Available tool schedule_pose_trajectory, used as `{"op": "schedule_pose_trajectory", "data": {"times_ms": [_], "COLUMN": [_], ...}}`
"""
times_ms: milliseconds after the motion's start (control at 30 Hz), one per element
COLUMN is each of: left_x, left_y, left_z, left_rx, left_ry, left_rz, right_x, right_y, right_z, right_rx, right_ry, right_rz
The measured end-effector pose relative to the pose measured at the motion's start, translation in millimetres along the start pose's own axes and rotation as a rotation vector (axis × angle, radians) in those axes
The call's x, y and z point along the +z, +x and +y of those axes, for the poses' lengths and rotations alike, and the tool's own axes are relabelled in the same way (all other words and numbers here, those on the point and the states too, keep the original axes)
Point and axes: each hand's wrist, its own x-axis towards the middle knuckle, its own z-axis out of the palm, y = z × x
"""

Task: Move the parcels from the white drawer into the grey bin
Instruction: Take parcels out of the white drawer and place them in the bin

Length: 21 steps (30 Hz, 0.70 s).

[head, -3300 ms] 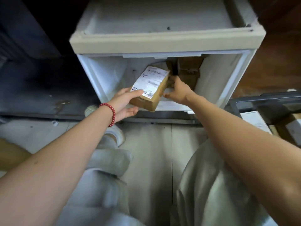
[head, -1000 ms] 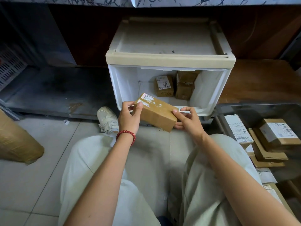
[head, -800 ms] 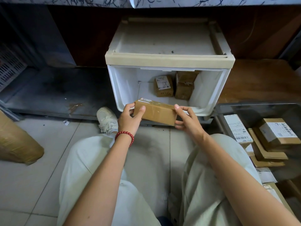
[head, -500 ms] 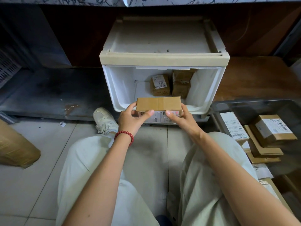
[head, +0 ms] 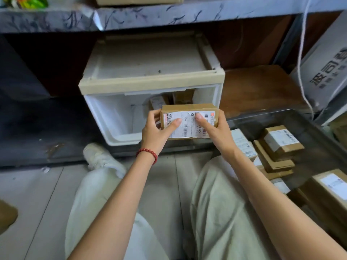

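A brown cardboard parcel [head: 189,117] with a white shipping label facing me is held in front of the open white drawer [head: 112,117]. My left hand [head: 156,131] grips its left end, thumb on the label. My right hand [head: 214,129] grips its right end, thumb also on the label. Behind the held parcel, two more small parcels [head: 180,97] stand at the back of the drawer, partly hidden. The grey bin [head: 319,132] sits to the right on the floor, with several labelled parcels [head: 279,141] inside.
A marble-patterned shelf edge [head: 169,15] runs above the drawer. A large white printed box [head: 326,68] and a white cable [head: 300,62] are at the upper right. My legs in pale trousers and a white shoe [head: 99,156] rest on the tiled floor. A brown bag [head: 7,214] lies far left.
The parcel came out of the drawer and was turned over in both hands; its label now faces me. It has shifted slightly right, and the view tilted upward.
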Motion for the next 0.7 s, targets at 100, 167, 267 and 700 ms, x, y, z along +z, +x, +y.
{"op": "schedule_pose_trajectory", "data": {"times_ms": [100, 167, 267, 700], "left_x": [33.9, 63.6, 110.5, 253.5], "left_y": [11.1, 12.8, 8.1, -13.7], "left_z": [26.9, 39.2, 46.5, 30.7], "left_rx": [0.067, 0.098, 0.117, 0.382], "left_ry": [0.006, 0.029, 0.07, 0.561], "left_rz": [-0.093, -0.147, -0.206, -0.575], "right_x": [-36.9, -64.3, -107.3, -212.6], "right_y": [2.5, -0.9, -14.5, -73.6], "right_z": [-7.8, -12.0, -8.3, 48.7], "right_rx": [0.014, 0.009, 0.055, 0.441], "right_ry": [0.041, 0.013, 0.022, 0.235], "right_rz": [0.071, 0.163, 0.259, 0.6]}}
